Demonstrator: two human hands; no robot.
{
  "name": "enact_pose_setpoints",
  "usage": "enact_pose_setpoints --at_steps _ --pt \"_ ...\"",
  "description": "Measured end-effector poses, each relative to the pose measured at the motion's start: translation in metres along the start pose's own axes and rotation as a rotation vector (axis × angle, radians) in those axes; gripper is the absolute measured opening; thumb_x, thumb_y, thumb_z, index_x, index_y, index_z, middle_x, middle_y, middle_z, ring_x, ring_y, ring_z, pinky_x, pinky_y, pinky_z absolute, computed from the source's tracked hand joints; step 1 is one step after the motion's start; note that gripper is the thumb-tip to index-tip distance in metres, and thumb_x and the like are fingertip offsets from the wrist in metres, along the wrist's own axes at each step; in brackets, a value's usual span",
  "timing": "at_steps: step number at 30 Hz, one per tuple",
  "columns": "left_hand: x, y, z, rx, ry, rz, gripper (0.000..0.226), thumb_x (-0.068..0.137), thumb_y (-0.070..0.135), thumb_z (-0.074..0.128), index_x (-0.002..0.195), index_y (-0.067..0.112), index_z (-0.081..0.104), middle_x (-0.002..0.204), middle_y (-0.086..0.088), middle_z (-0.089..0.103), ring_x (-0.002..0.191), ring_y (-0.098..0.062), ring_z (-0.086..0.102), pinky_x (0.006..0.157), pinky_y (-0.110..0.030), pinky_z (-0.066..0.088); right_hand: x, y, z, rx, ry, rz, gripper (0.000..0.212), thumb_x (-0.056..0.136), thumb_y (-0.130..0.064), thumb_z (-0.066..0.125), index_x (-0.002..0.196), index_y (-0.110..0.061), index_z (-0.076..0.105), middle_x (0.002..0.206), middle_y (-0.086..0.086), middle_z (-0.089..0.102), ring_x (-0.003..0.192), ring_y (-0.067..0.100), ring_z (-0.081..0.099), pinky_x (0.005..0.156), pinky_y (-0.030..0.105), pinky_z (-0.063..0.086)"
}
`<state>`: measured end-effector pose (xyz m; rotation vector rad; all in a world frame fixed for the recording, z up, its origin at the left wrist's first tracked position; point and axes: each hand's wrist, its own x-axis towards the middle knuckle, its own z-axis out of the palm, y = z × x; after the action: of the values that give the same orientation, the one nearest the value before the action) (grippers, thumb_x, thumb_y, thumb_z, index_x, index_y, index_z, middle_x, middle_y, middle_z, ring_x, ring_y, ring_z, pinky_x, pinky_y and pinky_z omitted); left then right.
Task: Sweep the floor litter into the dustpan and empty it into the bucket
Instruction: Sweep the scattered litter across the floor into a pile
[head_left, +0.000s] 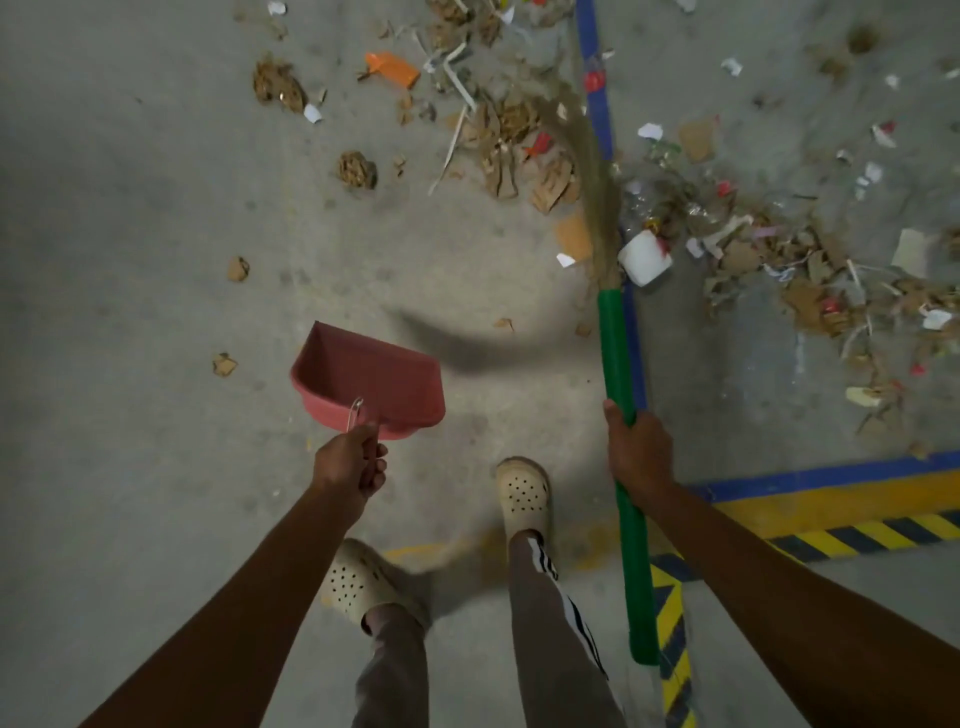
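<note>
The floor carries the litter in a loose band along its far edge and out to the far right corner. It is mostly torn brown and white scraps and red bits, with a white cup among them. I reach the broom forward so its bristles lie in that band, ready to drag it toward me, I judge. The dustpan, pink and empty, hangs nearer my feet, out of the way until a pile forms. My right hand is wrapped round the green handle, and my left hand is clenched on the dustpan's handle. No bucket shows.
</note>
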<state>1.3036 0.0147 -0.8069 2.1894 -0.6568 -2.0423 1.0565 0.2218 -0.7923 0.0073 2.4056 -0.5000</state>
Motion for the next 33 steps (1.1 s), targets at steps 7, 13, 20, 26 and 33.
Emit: enact_pose_setpoints --at_steps 7,13,20,26,33 --pt "-0.008 0.011 -0.020 0.008 0.012 0.024 0.022 0.100 0.017 0.053 0.082 0.005 0.056 0.068 -0.010 0.052 0.039 -0.010 0.046 0.035 -0.018 0.033 -0.035 -0.007 0.025 0.116 -0.027 -0.026 0.046 0.100 -0.050 0.051 0.083 -0.009 0.059 0.068 0.008 0.059 0.062 0.027 0.061 0.053 0.029 0.044" --pt "-0.004 0.023 -0.079 -0.008 0.064 0.052 0.022 0.100 0.015 0.052 0.081 0.004 0.056 0.069 -0.010 0.052 0.039 -0.012 0.046 0.036 -0.017 0.033 -0.082 -0.035 0.066 0.102 -0.119 -0.122 0.039 0.096 -0.050 0.058 0.083 -0.013 0.058 0.074 0.009 0.065 0.060 0.022 0.062 0.052 0.031 0.050" --pt "-0.002 0.025 -0.177 -0.074 0.117 0.051 0.025 0.100 0.017 0.054 0.078 0.005 0.055 0.069 -0.010 0.051 0.045 -0.014 0.045 0.035 -0.017 0.033 -0.149 -0.087 0.122 0.071 -0.301 -0.202 0.039 0.092 -0.054 0.063 0.078 -0.019 0.053 0.072 0.009 0.064 0.055 0.024 0.062 0.053 0.037 0.056" --pt "-0.007 0.024 -0.254 -0.129 0.194 0.018 0.023 0.098 0.015 0.056 0.077 0.005 0.054 0.068 -0.010 0.051 0.036 -0.010 0.046 0.035 -0.016 0.034 -0.199 -0.123 0.161 -0.124 -0.528 -0.282 0.037 0.097 -0.048 0.058 0.082 -0.014 0.054 0.067 0.003 0.058 0.049 0.017 0.055 0.047 0.028 0.047" --pt "-0.003 0.019 -0.315 -0.193 0.265 0.001 0.020 0.098 0.018 0.058 0.084 0.004 0.056 0.069 -0.010 0.051 0.046 -0.014 0.045 0.037 -0.016 0.035 -0.213 -0.124 0.224 -0.397 -0.683 -0.275 0.039 0.095 -0.049 0.057 0.092 -0.010 0.057 0.074 0.006 0.063 0.053 0.018 0.061 0.050 0.029 0.053"
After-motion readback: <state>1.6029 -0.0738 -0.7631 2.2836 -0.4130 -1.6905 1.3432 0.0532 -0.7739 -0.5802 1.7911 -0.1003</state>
